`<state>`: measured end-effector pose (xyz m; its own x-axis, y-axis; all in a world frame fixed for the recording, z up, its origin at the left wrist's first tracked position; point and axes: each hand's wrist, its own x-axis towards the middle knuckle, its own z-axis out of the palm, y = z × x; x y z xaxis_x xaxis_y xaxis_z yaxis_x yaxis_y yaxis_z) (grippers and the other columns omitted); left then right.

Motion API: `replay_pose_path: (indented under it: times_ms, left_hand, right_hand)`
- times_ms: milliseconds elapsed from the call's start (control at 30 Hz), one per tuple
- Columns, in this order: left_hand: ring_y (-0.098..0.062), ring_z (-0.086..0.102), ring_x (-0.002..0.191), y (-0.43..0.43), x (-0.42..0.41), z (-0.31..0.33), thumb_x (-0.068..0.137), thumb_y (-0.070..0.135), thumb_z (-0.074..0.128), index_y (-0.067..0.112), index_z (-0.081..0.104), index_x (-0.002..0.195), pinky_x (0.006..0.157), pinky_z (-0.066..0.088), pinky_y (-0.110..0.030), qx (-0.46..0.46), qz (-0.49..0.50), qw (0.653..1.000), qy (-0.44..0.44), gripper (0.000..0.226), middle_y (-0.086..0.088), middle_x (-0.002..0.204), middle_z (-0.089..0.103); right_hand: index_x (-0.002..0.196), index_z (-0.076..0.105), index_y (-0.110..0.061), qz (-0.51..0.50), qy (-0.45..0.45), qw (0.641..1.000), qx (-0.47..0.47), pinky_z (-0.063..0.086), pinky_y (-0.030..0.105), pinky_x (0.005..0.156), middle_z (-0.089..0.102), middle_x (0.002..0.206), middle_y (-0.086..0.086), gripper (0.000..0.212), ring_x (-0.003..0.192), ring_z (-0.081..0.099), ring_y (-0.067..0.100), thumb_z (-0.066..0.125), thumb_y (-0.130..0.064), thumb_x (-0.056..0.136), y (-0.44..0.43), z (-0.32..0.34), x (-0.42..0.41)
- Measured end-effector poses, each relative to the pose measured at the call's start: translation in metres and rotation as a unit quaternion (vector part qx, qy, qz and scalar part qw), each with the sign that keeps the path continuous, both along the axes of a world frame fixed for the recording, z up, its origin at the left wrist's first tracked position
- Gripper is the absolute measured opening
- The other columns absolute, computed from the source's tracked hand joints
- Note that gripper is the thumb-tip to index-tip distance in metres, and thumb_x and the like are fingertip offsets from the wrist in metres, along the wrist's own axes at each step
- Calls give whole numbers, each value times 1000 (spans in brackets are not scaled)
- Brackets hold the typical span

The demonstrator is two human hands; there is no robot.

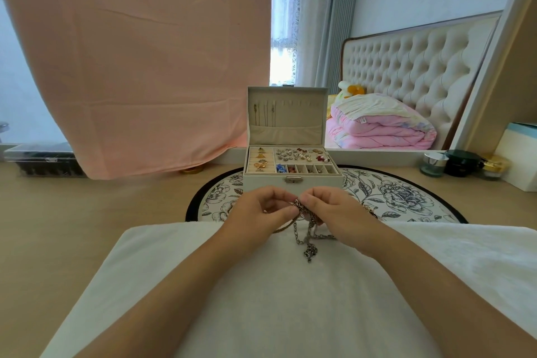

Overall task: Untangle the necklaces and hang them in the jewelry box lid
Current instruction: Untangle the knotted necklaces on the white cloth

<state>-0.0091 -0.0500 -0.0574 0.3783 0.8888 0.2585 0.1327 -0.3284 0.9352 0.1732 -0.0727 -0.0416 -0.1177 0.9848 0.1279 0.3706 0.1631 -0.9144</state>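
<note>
Silver and gold chains form a knotted bundle of necklaces [303,222], pinched from both sides by a person's two bare hands. The left hand [258,212] grips the left side of the knot between thumb and curled fingers [276,196]. The right hand [334,212] clamps the right side the same way, its fingertips almost touching those of the left. Loose ends of chain dangle below the fingers and trail onto a white towel [290,299] spread across the pale wooden counter [72,227].

Just beyond the fingers stands an open cream jewelry box [293,180] with a metal clasp on its front wall. Its tray holds rings on the left and earrings and small pieces on the right. The lid [287,115] stands upright behind the tray, with a row of hooks near the top; a few thin chains hang from the hooks at its left, above a fabric pocket.

Under the box, and partly under the towel, lies a round floral mat [392,192] with a black edge. Far to the right of the fingers, small jars [462,166] sit against a mirror [406,67]. To the left hangs a pink cloth [139,61].
</note>
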Motion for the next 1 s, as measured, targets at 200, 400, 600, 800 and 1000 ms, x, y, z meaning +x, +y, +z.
replay_pose_path:
  times_ms: [200,400,600,800,1000]
  left_hand:
    - [-12,67,73,1,-2,2,91,8,69,13,72,103,74,56,-24,-124,-22,989,-72,14,-3,85,77]
    - [-17,68,71,3,0,1,83,9,76,11,72,99,80,57,-33,-134,27,984,-111,16,-7,84,76]
    - [-26,74,82,-1,2,1,77,-2,80,10,70,97,86,60,-40,-76,52,990,-104,26,-11,86,77]
    - [-17,75,81,-1,3,-1,83,3,77,26,72,115,84,60,-35,33,54,998,-21,41,0,88,77]
    - [-7,62,77,3,2,-1,91,26,70,37,73,100,68,51,-20,164,69,976,127,15,15,87,68]
  right_hand:
    - [88,71,-28,-102,-41,986,125,50,28,64,67,75,-10,8,64,56,7,77,-30,85,7,-1,1]
    - [71,77,-17,-113,-15,991,73,43,24,57,58,54,2,30,53,49,7,81,-46,77,-6,6,1]
    - [82,79,-16,-87,51,995,4,46,24,61,66,60,-7,7,54,52,7,82,-22,81,-4,4,0]
    - [87,75,-19,-75,-13,997,13,43,26,59,60,57,-6,12,52,51,5,68,-27,94,-2,-2,-3]
    - [95,66,-26,-43,-119,992,19,38,15,52,58,68,-7,16,47,47,-4,52,-29,102,-2,-1,-5]
